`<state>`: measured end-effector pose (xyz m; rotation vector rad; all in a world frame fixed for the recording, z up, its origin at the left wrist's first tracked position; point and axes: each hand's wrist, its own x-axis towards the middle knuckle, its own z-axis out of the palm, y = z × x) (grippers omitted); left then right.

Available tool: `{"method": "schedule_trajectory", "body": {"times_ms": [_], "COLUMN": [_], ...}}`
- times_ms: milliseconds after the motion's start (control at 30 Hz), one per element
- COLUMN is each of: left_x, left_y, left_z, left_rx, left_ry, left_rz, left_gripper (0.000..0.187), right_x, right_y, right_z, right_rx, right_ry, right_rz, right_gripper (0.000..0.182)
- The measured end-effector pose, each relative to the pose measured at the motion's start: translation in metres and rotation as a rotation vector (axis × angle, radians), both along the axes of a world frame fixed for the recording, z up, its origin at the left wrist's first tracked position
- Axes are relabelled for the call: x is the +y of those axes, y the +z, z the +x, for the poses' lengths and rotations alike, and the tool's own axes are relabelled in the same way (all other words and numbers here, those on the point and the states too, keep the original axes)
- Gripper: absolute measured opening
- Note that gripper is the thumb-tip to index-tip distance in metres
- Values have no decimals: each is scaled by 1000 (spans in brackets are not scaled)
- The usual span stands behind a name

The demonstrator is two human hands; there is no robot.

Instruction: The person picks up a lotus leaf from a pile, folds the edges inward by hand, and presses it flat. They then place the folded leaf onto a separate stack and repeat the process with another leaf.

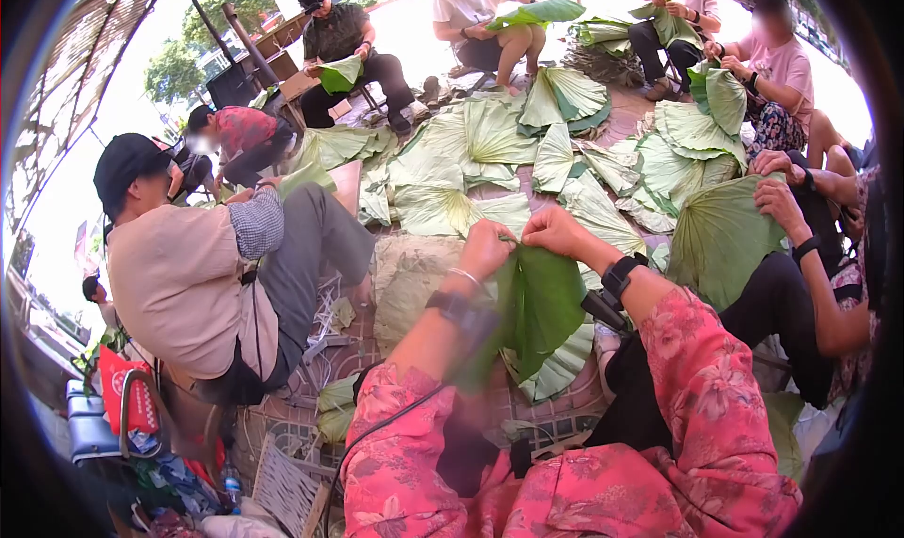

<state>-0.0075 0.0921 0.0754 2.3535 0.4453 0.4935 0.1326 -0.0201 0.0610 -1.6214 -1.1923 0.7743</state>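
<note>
Both of my hands meet at the top edge of a large green leaf (546, 303), which hangs folded below them. My left hand (488, 248) pinches the leaf's upper left part. Close beside it, my right hand (556, 233) grips the edge with thumb and fingers. The leaf's lower left side is blurred. Beneath it, another pale green leaf (562, 367) lies over the brick paving. Beyond my hands, many large pale leaves (490, 131) are spread and overlap on the ground.
A person in a beige top (179, 274) sits at the left. At the right, a co-worker's hands hold a large leaf (720, 237). Several seated people handle leaves at the back. A woven stool (287, 486) and a red bag (127, 392) are at the lower left.
</note>
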Motion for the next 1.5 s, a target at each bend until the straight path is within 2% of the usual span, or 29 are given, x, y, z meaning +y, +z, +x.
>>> {"method": "schedule_trajectory", "body": {"times_ms": [100,200,300,400,533,600,700,800,1000,1200,1400,1500], "left_x": [4,4,-1,-4,-5,-5,-5,-7,-5,-11,-15,-19], "left_y": [-12,-15,-13,-8,-15,-14,-13,-13,-16,-11,0,9], "left_z": [3,6,7,4,12,13,12,13,12,11,9,8], "left_rx": [-83,-81,-131,-70,-32,-63,-107,-127,-74,-89,-87,-8], "left_ry": [7,58,87,58,102,109,71,51,25,25,12,59], "left_rz": [190,203,235,116,170,230,195,152,215,193,101,18], "left_gripper": [12,11,11,11,11,24,28,27,21,13,12,15], "right_x": [-7,-12,-14,-11,-8,-8,-8,-9,-13,-8,-11,-14], "right_y": [19,44,60,41,26,18,13,9,17,15,9,8], "right_z": [-7,-14,-16,-18,-13,-22,-33,-30,-26,-12,0,3], "right_rx": [-140,46,-36,-385,-435,-488,-475,-485,-584,-394,-5,112], "right_ry": [68,75,36,38,41,-19,-134,-189,-132,-54,10,-9], "right_rz": [-63,2,-78,-83,-35,-33,9,71,23,7,-23,-5], "right_gripper": [26,42,44,45,36,29,22,18,11,11,4,1]}}
